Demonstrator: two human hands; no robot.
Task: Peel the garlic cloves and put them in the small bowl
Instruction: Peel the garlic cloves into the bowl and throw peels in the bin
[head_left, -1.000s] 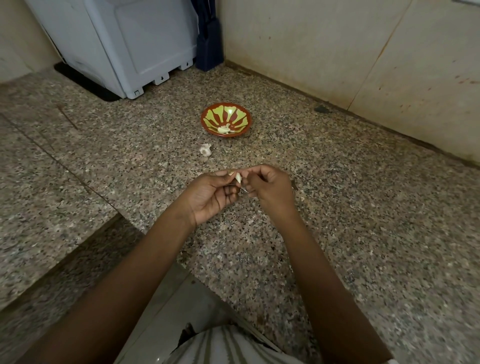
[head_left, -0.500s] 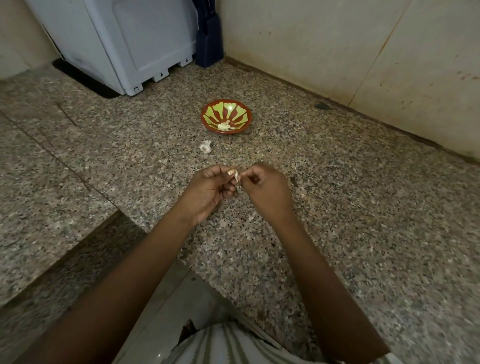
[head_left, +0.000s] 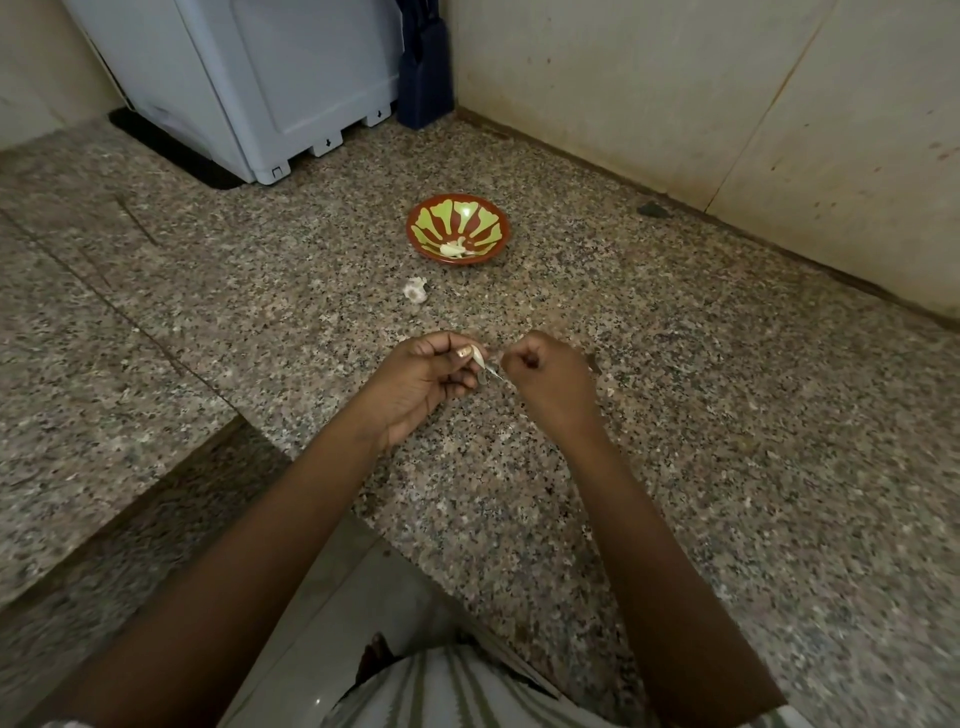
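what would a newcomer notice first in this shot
The red and green small bowl stands out toward the back of the speckled counter, with peeled cloves inside. Nearer, the left hand and right hand pinch a garlic clove between them; a pale garlic piece lies between them and the bowl.

The person wears a pale top (head_left: 441, 691) with dull olive-green lengthwise stripes, the same cloth edging the right sleeve (head_left: 779, 721) above a bare forearm (head_left: 675, 597), and the thumbnail (head_left: 464, 352) of the left hand (head_left: 415, 384) seems painted pale gold.
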